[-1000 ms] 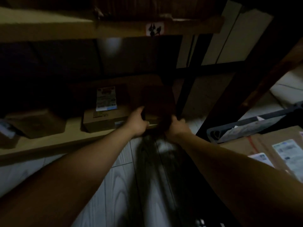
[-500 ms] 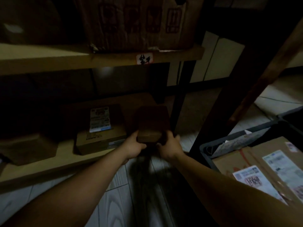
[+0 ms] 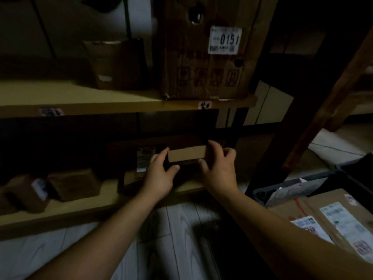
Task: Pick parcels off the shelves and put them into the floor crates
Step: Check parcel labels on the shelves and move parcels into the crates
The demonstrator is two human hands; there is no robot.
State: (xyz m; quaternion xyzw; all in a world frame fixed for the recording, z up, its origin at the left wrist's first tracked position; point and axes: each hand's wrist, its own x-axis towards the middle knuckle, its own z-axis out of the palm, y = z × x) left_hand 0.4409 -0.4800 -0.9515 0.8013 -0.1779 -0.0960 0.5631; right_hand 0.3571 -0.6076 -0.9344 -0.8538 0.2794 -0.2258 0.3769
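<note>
both hands hold a small brown parcel (image 3: 186,155) between them, in front of the lower shelf (image 3: 80,207). the left hand (image 3: 159,176) grips the parcel's left end, with the thumb curled under the near edge and the fingers behind. the right hand (image 3: 219,168) grips the right end, with the fingers bent over the top corner. the parcel's plain, lit face is turned up toward the camera, and it looks clear of the shelf board.

just behind the left hand a labelled parcel (image 3: 131,176) lies on the lower shelf, its white label partly hidden by that hand's fingers. farther left of the left hand, two small brown parcels (image 3: 76,183) (image 3: 26,193) sit near each other on the same shelf.

above both hands the upper shelf (image 3: 101,106) carries a tall carton (image 3: 203,77) with a white label reading 0151.

to the right of the right hand and lower down, a dark floor crate (image 3: 292,186) holds flat cardboard parcels (image 3: 314,213) with white labels. pale wood-grain floor (image 3: 171,239) lies under the forearms.
</note>
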